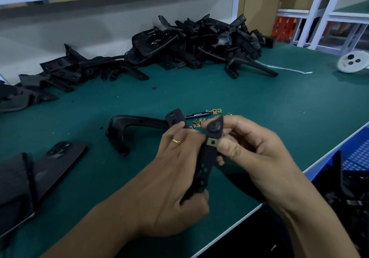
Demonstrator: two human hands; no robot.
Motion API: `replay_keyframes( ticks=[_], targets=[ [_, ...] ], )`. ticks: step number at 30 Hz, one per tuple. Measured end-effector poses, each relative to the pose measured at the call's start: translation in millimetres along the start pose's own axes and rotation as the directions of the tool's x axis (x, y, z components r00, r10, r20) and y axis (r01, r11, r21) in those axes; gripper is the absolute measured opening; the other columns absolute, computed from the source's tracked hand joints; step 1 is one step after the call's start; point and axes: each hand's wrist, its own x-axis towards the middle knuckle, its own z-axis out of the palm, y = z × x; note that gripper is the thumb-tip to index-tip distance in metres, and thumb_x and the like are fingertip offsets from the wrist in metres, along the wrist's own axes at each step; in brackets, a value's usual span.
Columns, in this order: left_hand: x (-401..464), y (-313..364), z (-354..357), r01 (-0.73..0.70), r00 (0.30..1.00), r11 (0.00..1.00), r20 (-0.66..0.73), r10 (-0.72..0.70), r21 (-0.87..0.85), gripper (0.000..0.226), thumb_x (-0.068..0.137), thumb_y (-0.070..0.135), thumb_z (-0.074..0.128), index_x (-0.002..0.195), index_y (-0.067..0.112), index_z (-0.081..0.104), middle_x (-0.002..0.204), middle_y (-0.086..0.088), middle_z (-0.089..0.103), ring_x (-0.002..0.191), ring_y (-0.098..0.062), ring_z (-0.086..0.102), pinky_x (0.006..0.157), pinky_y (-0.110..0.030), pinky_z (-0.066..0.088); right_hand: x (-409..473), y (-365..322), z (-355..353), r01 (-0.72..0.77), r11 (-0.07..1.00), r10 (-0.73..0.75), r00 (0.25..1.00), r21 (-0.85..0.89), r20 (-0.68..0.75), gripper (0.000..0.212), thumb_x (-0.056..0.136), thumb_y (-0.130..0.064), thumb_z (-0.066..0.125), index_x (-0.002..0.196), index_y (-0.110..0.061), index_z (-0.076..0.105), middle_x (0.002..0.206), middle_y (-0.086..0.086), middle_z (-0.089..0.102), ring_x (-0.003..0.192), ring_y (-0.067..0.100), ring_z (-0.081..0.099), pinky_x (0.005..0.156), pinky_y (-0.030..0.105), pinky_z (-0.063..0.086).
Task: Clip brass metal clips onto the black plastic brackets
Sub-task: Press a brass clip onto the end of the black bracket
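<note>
A black plastic bracket [207,158] is gripped over the near desk [259,106] by the left hand [175,177], fingers curled around it. A brass clip [212,142] on it is pinched by the right hand [249,144]. Loose clips [216,111] lie beyond, beside a pen [197,114] whose writing is illegible.

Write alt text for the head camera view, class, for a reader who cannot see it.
Two hands hold a black bracket above a green table: the left hand grips its lower end, while the right hand pinches it beside a brass clip already on it. Loose clips and a pen lie just behind, and a pile of brackets lies at the back.
</note>
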Motion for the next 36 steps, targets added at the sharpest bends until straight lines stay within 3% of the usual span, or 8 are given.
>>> replay_keyframes(
  ticks=[4, 7, 12, 15, 24, 28, 32, 36],
  targets=[
    [-3, -15, 2, 0.125, 0.985, 0.991, -0.11, -0.131, -0.056, 0.071, 0.092, 0.076, 0.044, 0.145, 0.029, 0.034, 0.141, 0.018, 0.031, 0.15, -0.007, 0.011, 0.124, -0.038, 0.021, 0, -2, -12, 0.072, 0.978, -0.149, 0.899, -0.196, -0.413, 0.016, 0.103, -0.021, 0.06, 0.104, -0.011, 0.072, 0.079, 0.0, 0.067, 0.069, 0.014, 0.06, 0.066, 0.023, 0.05],
    [-7, -27, 1, 0.224, 0.963, 0.974, -0.145, -0.228, -0.044, 0.076, 0.085, 0.087, 0.041, 0.144, 0.039, 0.036, 0.142, 0.023, 0.029, 0.151, -0.005, 0.004, 0.119, -0.035, 0.02, -2, -1, -37, -0.133, 0.876, -0.175, 0.808, -0.464, -0.562, 0.014, 0.102, -0.018, 0.062, 0.095, -0.022, 0.073, 0.08, -0.009, 0.071, 0.074, 0.008, 0.064, 0.072, 0.028, 0.053],
    [-4, -36, 2, 0.196, 0.949, 0.973, -0.274, -0.156, 0.125, 0.072, 0.089, 0.076, 0.047, 0.145, 0.03, 0.044, 0.136, 0.029, 0.03, 0.137, 0.024, -0.007, 0.121, -0.028, 0.015, -1, 3, -37, -0.276, 0.6, -0.175, 0.87, -0.75, -0.46, 0.013, 0.091, -0.019, 0.074, 0.086, -0.031, 0.077, 0.085, -0.01, 0.066, 0.084, -0.002, 0.061, 0.075, 0.006, 0.041],
    [-2, -38, 1, 0.187, 0.95, 0.963, -0.285, -0.127, 0.195, 0.072, 0.094, 0.072, 0.045, 0.148, 0.024, 0.042, 0.141, 0.022, 0.039, 0.14, 0.023, 0.001, 0.126, -0.033, 0.008, 0, 4, -30, -0.277, 0.511, -0.139, 0.908, -0.814, -0.396, 0.011, 0.084, -0.017, 0.082, 0.081, -0.027, 0.078, 0.083, -0.008, 0.056, 0.079, 0.0, 0.055, 0.068, 0.003, 0.036],
    [-1, -42, -1, 0.192, 0.932, 0.961, -0.343, -0.115, 0.2, 0.069, 0.089, 0.066, 0.054, 0.14, 0.019, 0.051, 0.124, 0.02, 0.045, 0.13, 0.018, 0.011, 0.118, -0.015, 0.0, -2, -1, -33, -0.31, 0.431, -0.031, 0.933, -0.847, -0.357, 0.016, 0.082, -0.02, 0.085, 0.096, -0.024, 0.078, 0.087, -0.008, 0.053, 0.079, -0.002, 0.051, 0.07, 0.0, 0.033],
    [-3, -50, 5, 0.193, 0.921, 0.975, -0.363, -0.139, 0.115, 0.075, 0.081, 0.075, 0.059, 0.138, 0.025, 0.051, 0.114, 0.039, 0.044, 0.122, 0.033, 0.024, 0.124, -0.02, 0.004, -3, 1, -36, -0.32, 0.421, -0.039, 0.928, -0.848, -0.37, 0.014, 0.083, -0.023, 0.085, 0.094, -0.021, 0.077, 0.088, -0.008, 0.054, 0.078, -0.001, 0.052, 0.068, 0.001, 0.034],
    [-1, -50, 4, 0.195, 0.929, 0.972, -0.343, -0.14, 0.131, 0.07, 0.08, 0.072, 0.064, 0.134, 0.028, 0.055, 0.118, 0.029, 0.055, 0.12, 0.013, 0.046, 0.127, -0.035, 0.013, -3, 4, -36, -0.268, 0.389, -0.105, 0.938, -0.882, -0.331, 0.004, 0.089, -0.021, 0.078, 0.09, -0.017, 0.078, 0.087, -0.003, 0.054, 0.074, 0.009, 0.052, 0.066, 0.008, 0.036],
    [1, -52, 3, 0.219, 0.916, 0.957, -0.379, -0.133, 0.193, 0.067, 0.08, 0.07, 0.064, 0.13, 0.027, 0.053, 0.117, 0.021, 0.053, 0.12, 0.004, 0.045, 0.127, -0.038, 0.014, -3, 4, -33, -0.233, 0.421, -0.214, 0.914, -0.877, -0.346, 0.006, 0.09, -0.019, 0.076, 0.083, -0.019, 0.076, 0.081, -0.004, 0.058, 0.07, 0.006, 0.056, 0.068, 0.004, 0.037]
  ],
)
